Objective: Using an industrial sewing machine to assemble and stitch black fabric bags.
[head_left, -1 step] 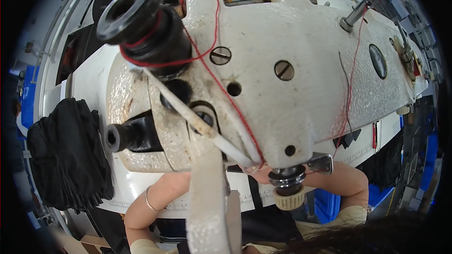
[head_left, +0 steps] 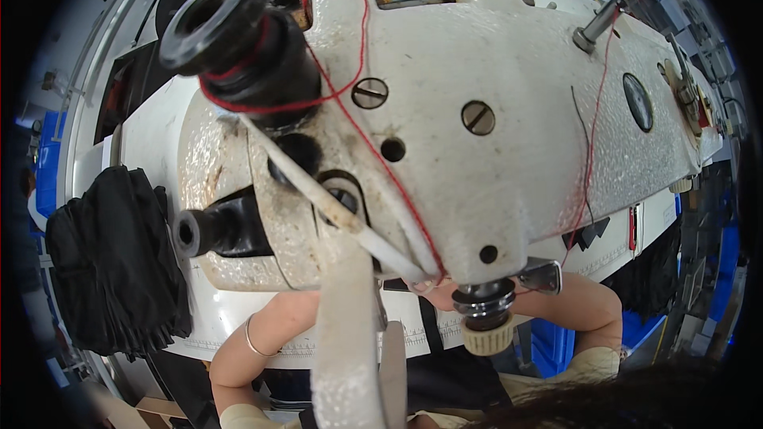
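Because the sewing machine head (head_left: 477,135) fills most of the view, I see little of the work itself: the needle area lies hidden beneath its front end, toward the near edge of the machine table (head_left: 143,143). A strip of black fabric (head_left: 429,326) shows just under the head, running toward the near edge; I judge it soft, light and limp, best pinched flat at its edges close to the needle and guided rather than pulled. The left forearm (head_left: 270,334), with a thin bracelet (head_left: 253,339), reaches in from the near edge under the head; the left hand is hidden, so I cannot tell its grip. The right forearm (head_left: 580,302) comes in from the near right; only fingertips (head_left: 433,290) show at the head's lower rim, and I cannot tell whether they clasp anything. Red thread (head_left: 358,123) runs from the black spool post (head_left: 230,40) across the casting to the front. A knurled cream knob (head_left: 486,335) hangs below. A pile of black cloth (head_left: 115,262) lies at the table's left edge.
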Motion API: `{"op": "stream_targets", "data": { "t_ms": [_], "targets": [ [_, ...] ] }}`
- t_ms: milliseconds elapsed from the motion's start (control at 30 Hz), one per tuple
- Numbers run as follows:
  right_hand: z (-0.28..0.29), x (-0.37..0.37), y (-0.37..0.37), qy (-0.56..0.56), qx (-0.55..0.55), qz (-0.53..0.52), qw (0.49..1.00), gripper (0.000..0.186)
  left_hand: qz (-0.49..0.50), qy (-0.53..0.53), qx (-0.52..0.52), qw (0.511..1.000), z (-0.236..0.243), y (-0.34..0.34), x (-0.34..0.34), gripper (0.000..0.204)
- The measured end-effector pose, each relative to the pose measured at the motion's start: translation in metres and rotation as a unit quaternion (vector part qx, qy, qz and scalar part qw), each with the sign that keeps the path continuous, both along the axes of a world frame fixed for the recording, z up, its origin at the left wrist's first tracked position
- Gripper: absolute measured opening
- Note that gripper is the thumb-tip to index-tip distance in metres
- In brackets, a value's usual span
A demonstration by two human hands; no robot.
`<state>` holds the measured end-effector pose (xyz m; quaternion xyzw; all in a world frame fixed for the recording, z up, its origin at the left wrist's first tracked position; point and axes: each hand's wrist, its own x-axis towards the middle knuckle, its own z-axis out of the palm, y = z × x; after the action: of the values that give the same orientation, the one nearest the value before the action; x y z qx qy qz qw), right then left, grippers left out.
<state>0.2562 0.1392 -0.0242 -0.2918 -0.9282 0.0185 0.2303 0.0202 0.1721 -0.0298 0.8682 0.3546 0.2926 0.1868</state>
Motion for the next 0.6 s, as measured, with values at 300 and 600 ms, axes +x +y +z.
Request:
{"op": "stream_targets", "data": {
  "t_ms": [300, 600],
  "targets": [
    [0.0, -0.001, 0.0, -0.007, 0.029, 0.003, 1.0, 0.011, -0.025, 0.038, 0.03, 0.999, 0.005, 0.001, 0.001, 0.028],
    [0.01, -0.003, 0.005, 0.151, -0.055, -0.043, 0.986, 0.018, -0.091, 0.094, -0.036, 0.991, 0.011, 0.001, -0.003, 0.035]
  ]
}}
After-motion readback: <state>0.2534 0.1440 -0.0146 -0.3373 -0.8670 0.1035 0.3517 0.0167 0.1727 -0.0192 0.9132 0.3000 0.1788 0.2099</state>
